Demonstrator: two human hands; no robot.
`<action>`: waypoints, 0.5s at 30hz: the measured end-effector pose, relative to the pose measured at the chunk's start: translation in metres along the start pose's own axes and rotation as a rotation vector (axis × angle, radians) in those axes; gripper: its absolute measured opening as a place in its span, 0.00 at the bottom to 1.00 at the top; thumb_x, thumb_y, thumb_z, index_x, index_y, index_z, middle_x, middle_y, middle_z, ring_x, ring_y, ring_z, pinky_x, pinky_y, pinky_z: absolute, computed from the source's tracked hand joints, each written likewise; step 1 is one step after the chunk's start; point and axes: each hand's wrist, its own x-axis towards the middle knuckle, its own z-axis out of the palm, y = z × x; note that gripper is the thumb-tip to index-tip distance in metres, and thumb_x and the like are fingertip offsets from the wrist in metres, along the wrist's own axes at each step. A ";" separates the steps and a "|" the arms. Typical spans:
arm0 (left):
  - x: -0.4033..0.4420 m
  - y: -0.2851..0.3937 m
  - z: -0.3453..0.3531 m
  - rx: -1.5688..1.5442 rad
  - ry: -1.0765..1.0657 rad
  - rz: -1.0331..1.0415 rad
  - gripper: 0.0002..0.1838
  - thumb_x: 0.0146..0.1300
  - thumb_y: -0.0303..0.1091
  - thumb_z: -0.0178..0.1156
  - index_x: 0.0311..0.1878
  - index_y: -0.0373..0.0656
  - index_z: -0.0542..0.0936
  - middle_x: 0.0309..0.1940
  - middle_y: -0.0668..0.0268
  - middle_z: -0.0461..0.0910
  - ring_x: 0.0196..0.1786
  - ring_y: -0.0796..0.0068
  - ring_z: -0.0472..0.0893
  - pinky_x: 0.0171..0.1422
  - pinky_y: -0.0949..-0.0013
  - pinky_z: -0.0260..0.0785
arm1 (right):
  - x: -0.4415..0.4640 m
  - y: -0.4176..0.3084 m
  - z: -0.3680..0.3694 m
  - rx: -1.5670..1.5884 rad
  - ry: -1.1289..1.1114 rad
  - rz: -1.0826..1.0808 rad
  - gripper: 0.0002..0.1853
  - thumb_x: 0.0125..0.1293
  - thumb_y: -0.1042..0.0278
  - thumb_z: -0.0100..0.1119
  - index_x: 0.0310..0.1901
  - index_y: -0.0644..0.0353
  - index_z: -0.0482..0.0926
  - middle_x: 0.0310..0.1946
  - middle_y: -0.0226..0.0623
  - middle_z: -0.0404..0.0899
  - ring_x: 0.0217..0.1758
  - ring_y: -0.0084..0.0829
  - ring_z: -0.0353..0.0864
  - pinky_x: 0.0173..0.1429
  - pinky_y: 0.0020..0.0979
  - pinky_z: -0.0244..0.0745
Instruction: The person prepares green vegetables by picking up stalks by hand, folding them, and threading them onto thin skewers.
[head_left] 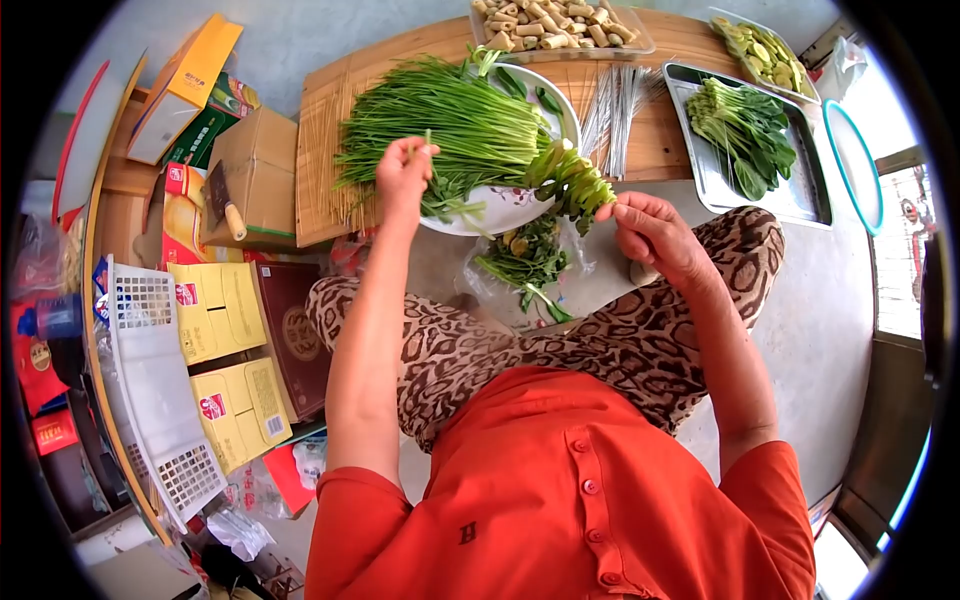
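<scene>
Pinched at its near end by the right hand (655, 238), the leafy bundle (570, 180) slants forward-left over the plate's (508, 212) right edge, well right of the left hand (405, 178), which pinches a green stem (429, 138).

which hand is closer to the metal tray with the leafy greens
Right. The right hand is apart from the metal tray, near its lower-left corner; the left hand is farther off, across the white plate from it.

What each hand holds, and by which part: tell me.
Right hand: bunched greens, pinched at the end nearest the fingertips. Left hand: a thin green stem; where along it is unclear.
</scene>
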 end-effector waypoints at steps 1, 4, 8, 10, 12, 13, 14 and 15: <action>0.002 0.013 -0.005 -0.107 0.014 -0.040 0.09 0.65 0.27 0.56 0.47 0.38 0.75 0.35 0.67 0.81 0.23 0.90 0.67 0.22 0.86 0.56 | 0.000 0.000 0.000 0.000 -0.002 -0.002 0.13 0.73 0.64 0.45 0.44 0.59 0.80 0.11 0.19 0.61 0.13 0.12 0.52 0.19 0.17 0.47; -0.002 0.043 -0.012 -0.266 -0.033 -0.050 0.09 0.67 0.28 0.55 0.48 0.39 0.76 0.37 0.66 0.80 0.25 0.89 0.68 0.21 0.86 0.55 | 0.000 -0.003 0.003 0.008 -0.012 0.008 0.13 0.73 0.64 0.45 0.43 0.59 0.80 0.11 0.19 0.61 0.13 0.12 0.52 0.19 0.17 0.47; -0.018 0.059 -0.011 -0.422 -0.113 -0.113 0.09 0.67 0.29 0.55 0.48 0.38 0.77 0.36 0.64 0.80 0.23 0.89 0.68 0.19 0.86 0.53 | -0.005 -0.008 0.013 -0.058 0.002 -0.009 0.13 0.73 0.64 0.46 0.43 0.59 0.80 0.12 0.19 0.60 0.13 0.12 0.52 0.19 0.17 0.47; -0.030 0.065 -0.005 -0.483 -0.131 -0.157 0.09 0.67 0.32 0.56 0.47 0.39 0.78 0.36 0.64 0.80 0.23 0.88 0.68 0.20 0.85 0.54 | -0.010 -0.014 0.025 -0.109 0.004 -0.027 0.13 0.73 0.64 0.46 0.43 0.59 0.80 0.12 0.19 0.60 0.14 0.12 0.53 0.20 0.17 0.46; -0.039 0.065 -0.001 -0.544 -0.181 -0.195 0.10 0.67 0.35 0.57 0.47 0.40 0.78 0.38 0.66 0.79 0.25 0.86 0.67 0.21 0.85 0.55 | -0.015 -0.018 0.039 -0.185 0.017 -0.054 0.13 0.73 0.64 0.46 0.42 0.59 0.80 0.11 0.17 0.59 0.13 0.11 0.52 0.19 0.16 0.46; -0.042 0.064 0.001 -0.574 -0.202 -0.201 0.11 0.67 0.36 0.57 0.48 0.41 0.78 0.38 0.66 0.79 0.24 0.86 0.67 0.21 0.85 0.55 | -0.017 -0.021 0.046 -0.185 0.021 -0.056 0.13 0.73 0.64 0.46 0.42 0.59 0.80 0.11 0.17 0.59 0.13 0.11 0.52 0.19 0.16 0.46; -0.046 0.064 0.004 -0.600 -0.217 -0.214 0.12 0.67 0.37 0.58 0.48 0.41 0.77 0.38 0.67 0.79 0.24 0.87 0.67 0.21 0.85 0.54 | -0.020 -0.024 0.053 -0.190 0.007 -0.071 0.13 0.73 0.64 0.46 0.42 0.60 0.80 0.11 0.17 0.59 0.13 0.11 0.52 0.19 0.17 0.45; -0.050 0.065 0.006 -0.626 -0.232 -0.226 0.12 0.67 0.38 0.58 0.48 0.41 0.77 0.38 0.67 0.79 0.24 0.87 0.67 0.21 0.85 0.54 | -0.021 -0.026 0.058 -0.195 -0.007 -0.087 0.13 0.73 0.64 0.46 0.42 0.60 0.80 0.11 0.17 0.59 0.13 0.10 0.52 0.19 0.17 0.45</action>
